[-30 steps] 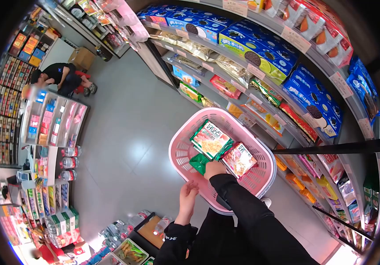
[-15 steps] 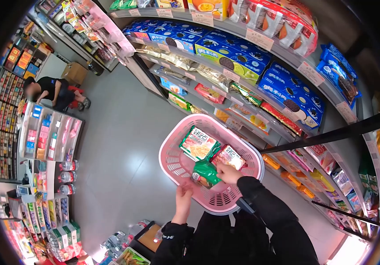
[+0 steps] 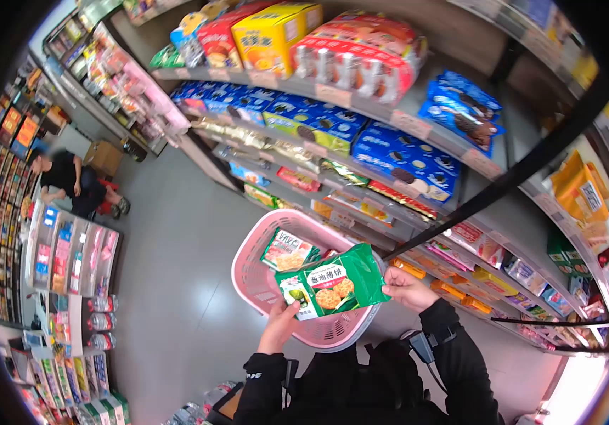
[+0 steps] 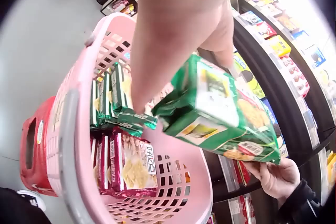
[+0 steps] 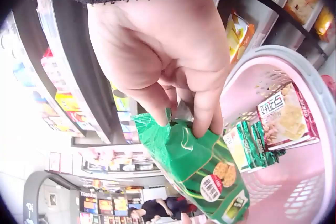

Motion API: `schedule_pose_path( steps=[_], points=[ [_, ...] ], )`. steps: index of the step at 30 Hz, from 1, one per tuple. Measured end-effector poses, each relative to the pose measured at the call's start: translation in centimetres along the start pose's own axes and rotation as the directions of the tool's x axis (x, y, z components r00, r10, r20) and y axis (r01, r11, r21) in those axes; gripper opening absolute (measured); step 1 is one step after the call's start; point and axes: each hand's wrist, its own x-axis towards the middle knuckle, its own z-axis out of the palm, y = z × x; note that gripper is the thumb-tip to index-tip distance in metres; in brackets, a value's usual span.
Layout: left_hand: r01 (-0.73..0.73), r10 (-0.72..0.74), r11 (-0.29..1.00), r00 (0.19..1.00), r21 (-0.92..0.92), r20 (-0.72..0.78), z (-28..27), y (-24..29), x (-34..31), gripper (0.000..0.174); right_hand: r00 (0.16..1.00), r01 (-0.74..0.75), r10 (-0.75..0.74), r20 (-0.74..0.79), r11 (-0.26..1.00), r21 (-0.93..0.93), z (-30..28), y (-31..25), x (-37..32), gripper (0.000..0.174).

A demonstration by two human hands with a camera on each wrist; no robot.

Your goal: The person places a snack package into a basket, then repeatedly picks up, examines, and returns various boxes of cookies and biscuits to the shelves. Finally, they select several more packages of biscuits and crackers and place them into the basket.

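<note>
A green packet of crackers [image 3: 340, 287] is held level above the pink basket [image 3: 244, 273], its printed front facing up. My right hand [image 3: 410, 289] pinches its crimped right end between thumb and fingers. At the other end my left hand [image 3: 278, 327] grips the packet, thumb on the front. Green-edged cracker packs [image 4: 118, 98] stand in the basket beside dark-red packs [image 4: 134, 163]. From the head the held packet covers most of the red ones. In the right wrist view the gathered green wrapper [image 5: 178, 140] shows under my fingers.
Shelves with blue cookie boxes [image 3: 403, 159], a yellow box [image 3: 276, 39] and blue bags [image 3: 464, 110] curve along the right. A dark bar [image 3: 503, 191] crosses before them. A person [image 3: 70, 180] sits at the far left behind a display counter [image 3: 70, 244]. Grey floor [image 3: 170, 234] lies between.
My right hand has lifted the green cracker packet out of the basket and moved right. My left hand has come from the rim onto the packet's left end. The head view has tilted up toward the shelves.
</note>
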Motion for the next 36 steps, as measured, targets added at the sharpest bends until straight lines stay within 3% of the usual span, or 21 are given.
schedule_pose_path(
  steps=[3,7,15,19,21,22,23,25,30,32,33,35,36],
  points=[
    [0.018,-0.008,0.999,0.975,-0.046,0.220,1.7,2.5,-0.1,0.048,0.995,0.095,-0.092,-0.033,0.989,0.117,-0.5,-0.8,-3.5,0.014],
    [-0.018,-0.006,0.998,0.937,0.065,0.350,7.1,3.2,-0.3,0.052,0.983,0.174,-0.166,-0.077,0.977,0.125,-1.9,-0.7,-9.0,0.010],
    [0.073,-0.179,0.973,0.839,0.220,0.514,19.9,-3.4,1.7,0.041,0.891,0.310,-0.261,-0.371,0.947,0.079,-7.2,-0.4,-23.8,0.008],
    [0.078,-0.254,0.948,0.772,0.310,0.583,28.6,-6.5,1.6,0.040,0.803,0.361,-0.330,-0.496,0.932,-0.036,-9.5,-1.6,-30.9,0.015],
    [0.060,-0.270,0.938,0.741,0.340,0.615,32.4,-7.9,1.5,0.039,0.586,0.378,-0.424,-0.691,0.897,-0.230,-9.0,-3.7,-34.1,0.023],
    [0.055,-0.275,0.936,0.733,0.349,0.622,34.2,-8.4,1.4,0.039,0.524,0.316,-0.495,-0.693,0.869,-0.381,-9.5,-4.1,-35.5,0.029],
    [0.040,-0.281,0.932,0.710,0.361,0.646,36.0,-9.0,1.2,0.040,0.512,0.326,-0.503,-0.696,0.864,-0.384,-10.0,-4.5,-36.9,0.029],
    [0.017,-0.290,0.925,0.680,0.380,0.674,39.3,-10.1,0.9,0.040,0.424,0.014,-0.672,-0.607,0.675,-0.738,-11.2,-5.3,-39.3,0.030],
    [-0.114,-0.239,0.916,0.615,0.384,0.752,46.4,-12.1,0.0,0.047,0.350,0.113,-0.583,-0.733,0.803,-0.585,-13.8,-5.3,-42.4,0.029],
    [-0.157,-0.235,0.905,0.588,0.394,0.774,48.1,-12.6,0.3,0.049,0.334,0.383,-0.542,-0.772,0.826,-0.414,-15.0,-5.0,-43.6,0.033],
    [-0.163,-0.235,0.903,0.588,0.397,0.774,48.7,-12.8,0.3,0.049,0.333,0.388,-0.544,-0.770,0.823,-0.414,-15.3,-5.2,-43.9,0.033],
    [-0.192,-0.227,0.899,0.564,0.394,0.794,50.0,-13.2,0.4,0.053,0.323,0.330,-0.673,-0.666,0.739,-0.587,-15.7,-5.8,-44.5,0.040],
    [-0.194,-0.257,0.884,0.558,0.425,0.789,50.5,-13.4,0.7,0.057,0.312,0.200,-0.710,-0.631,0.698,-0.687,-15.9,-6.3,-44.8,0.045]
  ],
)
